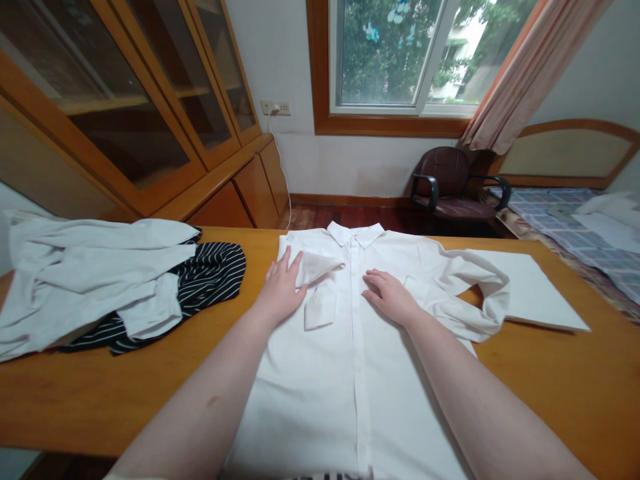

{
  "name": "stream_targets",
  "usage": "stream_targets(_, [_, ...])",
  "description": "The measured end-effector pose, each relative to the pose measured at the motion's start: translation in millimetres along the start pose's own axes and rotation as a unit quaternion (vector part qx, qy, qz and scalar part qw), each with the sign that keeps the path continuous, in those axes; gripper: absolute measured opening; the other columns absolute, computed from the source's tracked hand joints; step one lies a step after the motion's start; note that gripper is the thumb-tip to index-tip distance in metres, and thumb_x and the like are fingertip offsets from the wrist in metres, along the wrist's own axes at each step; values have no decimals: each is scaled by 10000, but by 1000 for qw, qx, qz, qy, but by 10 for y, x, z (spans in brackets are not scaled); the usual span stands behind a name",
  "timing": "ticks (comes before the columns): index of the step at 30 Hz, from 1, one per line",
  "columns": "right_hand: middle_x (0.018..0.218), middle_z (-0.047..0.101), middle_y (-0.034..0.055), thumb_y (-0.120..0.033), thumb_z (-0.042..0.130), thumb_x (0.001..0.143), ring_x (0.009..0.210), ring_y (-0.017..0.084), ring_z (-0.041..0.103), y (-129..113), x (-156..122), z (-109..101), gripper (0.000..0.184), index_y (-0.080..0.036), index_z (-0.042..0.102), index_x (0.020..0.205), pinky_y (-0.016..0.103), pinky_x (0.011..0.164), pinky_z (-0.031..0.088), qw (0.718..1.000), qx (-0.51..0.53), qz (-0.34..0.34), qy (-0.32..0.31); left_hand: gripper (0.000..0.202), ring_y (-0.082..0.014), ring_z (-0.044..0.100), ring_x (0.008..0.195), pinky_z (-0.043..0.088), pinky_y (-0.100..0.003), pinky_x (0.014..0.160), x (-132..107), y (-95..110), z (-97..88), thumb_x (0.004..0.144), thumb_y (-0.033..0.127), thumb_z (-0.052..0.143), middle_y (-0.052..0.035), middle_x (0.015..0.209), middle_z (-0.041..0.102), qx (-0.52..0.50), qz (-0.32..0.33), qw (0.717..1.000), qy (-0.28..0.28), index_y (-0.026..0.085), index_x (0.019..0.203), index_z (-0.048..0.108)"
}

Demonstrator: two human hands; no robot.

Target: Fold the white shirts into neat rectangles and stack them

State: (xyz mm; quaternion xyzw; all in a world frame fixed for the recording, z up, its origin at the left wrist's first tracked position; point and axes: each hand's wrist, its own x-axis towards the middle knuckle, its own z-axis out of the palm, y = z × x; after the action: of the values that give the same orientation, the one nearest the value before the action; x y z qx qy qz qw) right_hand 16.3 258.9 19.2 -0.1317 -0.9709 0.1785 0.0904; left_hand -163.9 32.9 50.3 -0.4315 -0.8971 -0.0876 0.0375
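A white button-up shirt lies front up on the table, its collar at the far edge. My left hand rests flat with fingers spread on the shirt's left side, beside a sleeve folded inward whose cuff lies on the chest. On the other side of the button placket, my right hand lies on the cloth, fingers stretched out and a little bent. The right sleeve stays out to the side in a loose bend. Neither hand grips anything I can see.
White garments and a black striped cloth lie at the left of the wooden table. Under the right sleeve sits a flat white board. Beyond stand a glass-door cabinet, an armchair and a bed.
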Motion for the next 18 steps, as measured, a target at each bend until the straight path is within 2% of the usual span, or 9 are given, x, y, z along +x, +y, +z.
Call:
stream_targets(1, [1335,537,102,-395,480,896,1265,223,445,1,1,2,415,-165,580,1227,378,1083,307,1000,0,-1,3,728,-305,135,1422,156,-486,1137,-31,54,-54,826,276,516,-119,1571,40,5,47,999,10,199,1482,209])
stream_targets(3, [1328,543,104,-401,482,895,1257,222,452,3,4,10,418,-159,584,1221,371,1076,317,1000,-1,-5,8,717,-270,50,1435,85,-500,1145,-94,164,-137,812,165,495,-35,1579,24,16,156,988,-12,301,1468,242])
stream_targets(5, [1318,551,108,-404,483,895,1249,223,459,7,7,21,418,-152,590,1212,366,1071,323,1000,-3,-10,13,704,-247,19,1438,38,-520,1141,-145,262,-173,800,98,475,26,1576,67,18,235,970,-51,382,1425,319])
stream_targets(7, [1311,556,109,-401,486,895,1241,225,465,14,9,34,415,-150,593,1208,366,1067,327,1000,-4,-16,18,625,-241,37,1439,11,-524,1140,-172,331,-163,803,93,482,48,1558,173,8,283,956,-73,399,1347,446])
stream_targets(10, [1299,564,110,-393,499,890,1228,234,476,37,12,53,404,-155,598,1201,377,1055,343,999,2,-24,28,414,-240,143,1424,1,-520,1143,-167,366,-102,810,122,524,33,1450,422,-15,318,945,-72,348,1138,639])
stream_targets(13, [1274,581,121,-383,517,879,1208,253,495,56,19,61,380,-161,617,1171,403,1037,363,999,18,-32,34,259,-225,371,1312,83,-509,1140,-130,342,-44,814,140,562,12,1202,641,-43,320,945,-51,299,967,698])
stream_targets(15, [1231,608,120,-369,527,872,1182,258,515,47,21,51,346,-171,636,1135,414,1022,376,998,39,-44,36,166,-213,513,1136,218,-479,1098,-107,322,-27,813,166,595,8,1013,707,-59,312,947,-41,272,877,706])
stream_targets(18, [1136,654,99,-335,515,878,1094,234,567,-15,7,14,289,-192,654,1086,393,978,410,993,94,-58,38,97,-196,580,904,395,-395,916,-96,318,-31,814,194,615,-12,828,710,-69,296,952,-20,233,779,696])
